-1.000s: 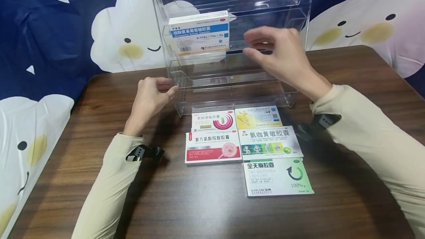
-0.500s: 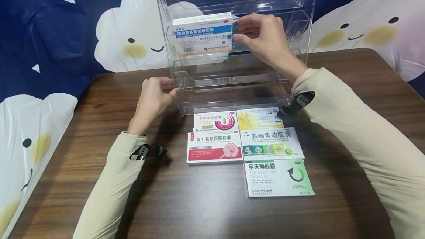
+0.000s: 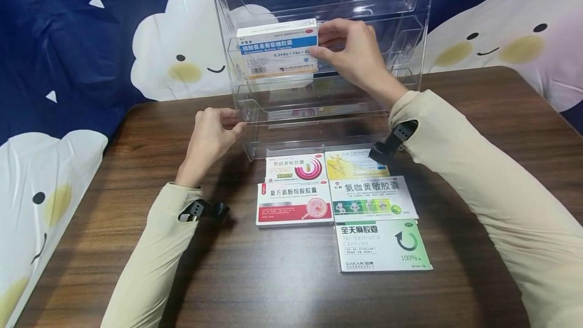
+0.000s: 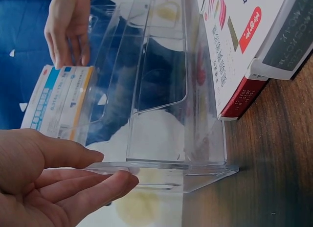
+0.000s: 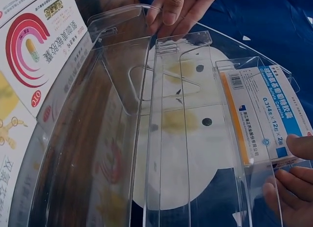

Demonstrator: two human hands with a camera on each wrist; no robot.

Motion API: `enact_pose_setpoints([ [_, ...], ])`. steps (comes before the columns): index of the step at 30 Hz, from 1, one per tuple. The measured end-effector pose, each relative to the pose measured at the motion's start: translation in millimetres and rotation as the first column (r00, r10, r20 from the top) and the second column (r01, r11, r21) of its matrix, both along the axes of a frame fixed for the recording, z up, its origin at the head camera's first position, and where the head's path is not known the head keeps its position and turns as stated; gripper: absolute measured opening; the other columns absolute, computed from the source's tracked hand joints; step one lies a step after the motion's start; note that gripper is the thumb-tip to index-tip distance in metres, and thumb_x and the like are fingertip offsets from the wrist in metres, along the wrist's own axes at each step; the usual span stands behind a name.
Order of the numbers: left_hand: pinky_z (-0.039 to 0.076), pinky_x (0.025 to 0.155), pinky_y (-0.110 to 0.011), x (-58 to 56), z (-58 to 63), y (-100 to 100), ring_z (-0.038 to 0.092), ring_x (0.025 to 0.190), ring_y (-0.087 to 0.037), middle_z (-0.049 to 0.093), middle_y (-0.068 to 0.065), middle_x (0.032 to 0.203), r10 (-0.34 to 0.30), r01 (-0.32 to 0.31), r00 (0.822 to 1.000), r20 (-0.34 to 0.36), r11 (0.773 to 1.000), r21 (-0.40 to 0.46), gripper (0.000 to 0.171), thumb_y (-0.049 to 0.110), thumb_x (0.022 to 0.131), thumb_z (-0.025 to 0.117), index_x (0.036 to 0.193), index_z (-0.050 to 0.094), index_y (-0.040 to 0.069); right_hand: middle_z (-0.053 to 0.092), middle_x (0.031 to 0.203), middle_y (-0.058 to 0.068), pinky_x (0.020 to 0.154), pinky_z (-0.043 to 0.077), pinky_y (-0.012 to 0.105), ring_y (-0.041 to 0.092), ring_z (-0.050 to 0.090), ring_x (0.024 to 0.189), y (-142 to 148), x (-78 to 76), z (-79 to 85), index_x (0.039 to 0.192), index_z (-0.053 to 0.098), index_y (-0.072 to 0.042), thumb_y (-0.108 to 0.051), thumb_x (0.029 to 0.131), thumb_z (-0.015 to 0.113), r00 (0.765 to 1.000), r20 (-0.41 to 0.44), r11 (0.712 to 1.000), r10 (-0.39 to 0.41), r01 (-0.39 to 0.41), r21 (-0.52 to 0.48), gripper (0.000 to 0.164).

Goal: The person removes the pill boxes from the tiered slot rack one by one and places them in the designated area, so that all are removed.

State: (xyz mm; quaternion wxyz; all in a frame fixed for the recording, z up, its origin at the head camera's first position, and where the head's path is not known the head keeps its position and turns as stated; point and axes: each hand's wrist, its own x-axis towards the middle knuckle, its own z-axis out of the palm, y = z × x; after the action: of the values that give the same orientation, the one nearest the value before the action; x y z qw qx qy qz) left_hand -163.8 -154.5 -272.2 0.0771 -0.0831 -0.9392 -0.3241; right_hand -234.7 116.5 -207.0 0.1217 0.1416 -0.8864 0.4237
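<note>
A white-and-blue medicine box [image 3: 278, 52] stands in an upper left tier of a clear acrylic rack [image 3: 319, 113]. At its right end is my right hand [image 3: 357, 57], pinching it with the thumb over the front face and the fingers at the end and behind. In the right wrist view, the thumb [image 5: 299, 146] overlaps the box's blue-banded front. My left hand [image 3: 211, 133] pinches the rack's left side panel between thumb and fingers; the left wrist view shows the thumb [image 4: 73, 152] on one side of that panel's edge and the fingers on the other.
Several medicine boxes lie flat before the rack: a pink-ringed one [image 3: 295, 167], a yellow one [image 3: 355, 164], a red-and-white one [image 3: 295, 204], a white one with a green strip [image 3: 374, 197] and a green one [image 3: 383, 247]. A patterned cloth [image 3: 114, 65] hangs behind the table [image 3: 255, 272].
My right hand has moved left from the rack's middle to the blue-banded box, and its thumb now lies over the box's front. The left hand keeps its place on the rack's side.
</note>
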Motion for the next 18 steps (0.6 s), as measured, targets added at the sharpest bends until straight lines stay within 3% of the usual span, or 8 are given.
enact_pose_setpoints([
  [12,0.054,0.083,-0.041,0.6,2.1,-1.2,0.069,0.095,-0.030,0.071,-0.021,0.097,-0.004,0.004,1.000,-0.008,1.000,-0.018,0.024,0.005,0.086,0.065,0.106,0.070,-0.008,0.069,0.105,0.008,0.084,0.046,0.021,0.015,0.065,0.094,-6.7,-3.7,-1.1,0.119,0.065,-0.005,-0.020,0.088,0.072,1.000,-0.008,1.000,-0.015,0.016,0.026,0.036],
  [18,0.055,0.083,-0.040,0.4,3.0,-1.5,0.070,0.095,-0.029,0.071,-0.021,0.096,-0.001,0.001,1.000,-0.009,1.000,-0.018,0.024,0.006,0.086,0.065,0.106,0.070,-0.007,0.067,0.108,0.006,0.084,0.045,0.021,0.012,0.064,0.096,-3.9,-4.1,0.6,0.116,0.063,-0.004,-0.021,0.089,0.070,0.999,0.023,0.999,-0.033,0.033,0.000,0.032],
])
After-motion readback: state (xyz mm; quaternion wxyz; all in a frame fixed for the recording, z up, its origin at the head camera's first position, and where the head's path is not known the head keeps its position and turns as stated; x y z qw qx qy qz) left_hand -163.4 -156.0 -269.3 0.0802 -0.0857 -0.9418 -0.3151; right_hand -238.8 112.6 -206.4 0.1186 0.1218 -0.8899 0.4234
